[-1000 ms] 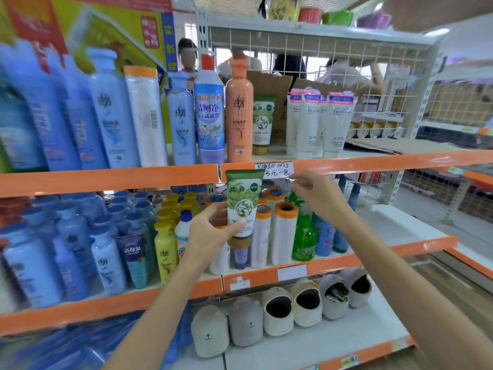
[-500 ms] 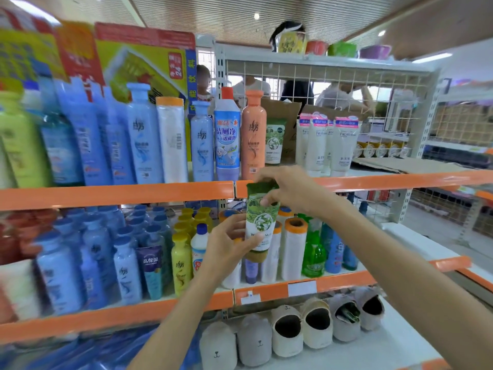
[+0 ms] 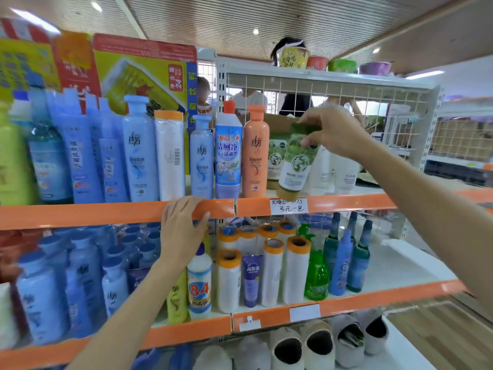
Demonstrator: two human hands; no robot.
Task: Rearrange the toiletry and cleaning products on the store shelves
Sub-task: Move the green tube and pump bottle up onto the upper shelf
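Upper shelf, centre: two green face-wash tubes [image 3: 294, 161], one orange bottle [image 3: 255, 153] and one red-capped cleaner bottle [image 3: 228, 153]; middle shelf, right: one green spray bottle [image 3: 316, 276]; bottom shelf: four pale slippers [image 3: 317, 345]; top, far: four bowls [image 3: 342, 65].

Bottom shelf holds a row of grey-and-cream slippers [image 3: 317, 345], openings facing outward. A handwritten price label [image 3: 288, 205] is fixed to the orange edge strip of the upper shelf. Coloured bowl containers [image 3: 333, 63] stand along the top of the white wire-mesh rack [image 3: 333, 92]. A yellow and red printed carton [image 3: 138, 73] sits behind the upper row. Persons [image 3: 288, 76] partly visible beyond the mesh. Slatted ceiling [image 3: 266, 20] with recessed lights overhead.
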